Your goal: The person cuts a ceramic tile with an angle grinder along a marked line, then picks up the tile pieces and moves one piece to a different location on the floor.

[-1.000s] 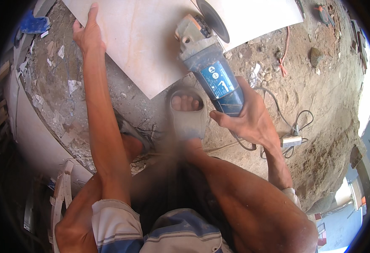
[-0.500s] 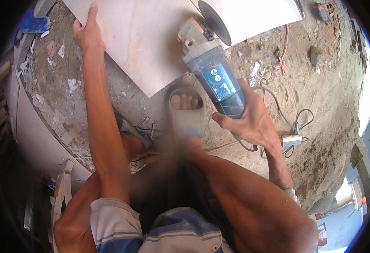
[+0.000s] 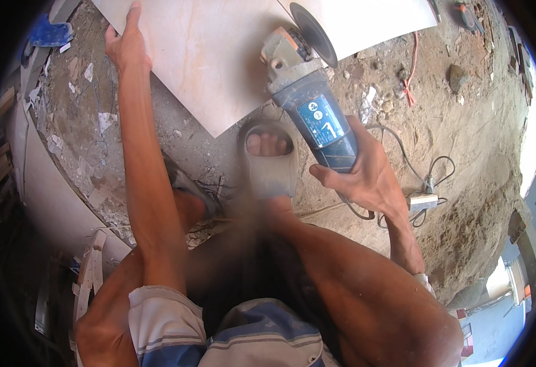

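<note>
First, lower centre: two sandals, the clearer one (image 3: 272,174) grey. Right hand (image 3: 366,174), right of centre: curled around the blue body of the angle grinder (image 3: 326,125), a dark power cord (image 3: 398,147) looping beyond. Its disc (image 3: 312,33), upper centre, stands nearly on edge at the pale slab (image 3: 207,67); contact cannot be told. Left hand (image 3: 127,49), upper left: pinching the slab's edge, thumb on its face, fingers partly hidden. Judgement: best done with a firm wrist, disc square to the slab, left hand well off the disc's line. Count: one grinder, one disc, one slab (possibly two pieces, unclear), one red cord (image 3: 411,73), one blue object (image 3: 49,35) far upper left.
</note>
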Tool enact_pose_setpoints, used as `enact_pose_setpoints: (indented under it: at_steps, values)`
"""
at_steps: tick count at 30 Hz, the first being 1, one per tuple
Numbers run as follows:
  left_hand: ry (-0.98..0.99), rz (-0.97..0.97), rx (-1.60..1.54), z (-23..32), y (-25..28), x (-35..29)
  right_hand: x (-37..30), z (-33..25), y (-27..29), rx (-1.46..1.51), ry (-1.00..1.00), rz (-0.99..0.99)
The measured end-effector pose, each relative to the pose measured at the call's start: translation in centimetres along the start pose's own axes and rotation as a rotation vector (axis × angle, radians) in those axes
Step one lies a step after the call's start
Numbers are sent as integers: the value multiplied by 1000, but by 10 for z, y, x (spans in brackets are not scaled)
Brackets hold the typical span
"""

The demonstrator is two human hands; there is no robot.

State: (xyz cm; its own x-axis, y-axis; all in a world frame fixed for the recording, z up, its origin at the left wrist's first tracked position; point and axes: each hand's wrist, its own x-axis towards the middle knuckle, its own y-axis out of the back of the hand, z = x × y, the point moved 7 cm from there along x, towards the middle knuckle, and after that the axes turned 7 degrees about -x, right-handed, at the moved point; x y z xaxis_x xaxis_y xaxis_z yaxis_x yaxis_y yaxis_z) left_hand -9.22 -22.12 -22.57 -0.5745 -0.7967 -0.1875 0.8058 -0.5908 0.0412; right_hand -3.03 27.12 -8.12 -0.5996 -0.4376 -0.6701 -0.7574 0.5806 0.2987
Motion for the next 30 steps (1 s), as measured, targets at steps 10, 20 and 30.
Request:
enact_pose_setpoints:
  at_steps: [10, 20, 30]
  values:
    - [-17, -10, -14, -2, 5, 7, -6, 5, -1, -5, 7, 14]
    - [-3, 8, 16, -3, 4, 5, -10, 11, -1, -7, 1, 2]
    - [8, 9, -33, -5, 1, 6, -17, 16, 0, -7, 3, 19]
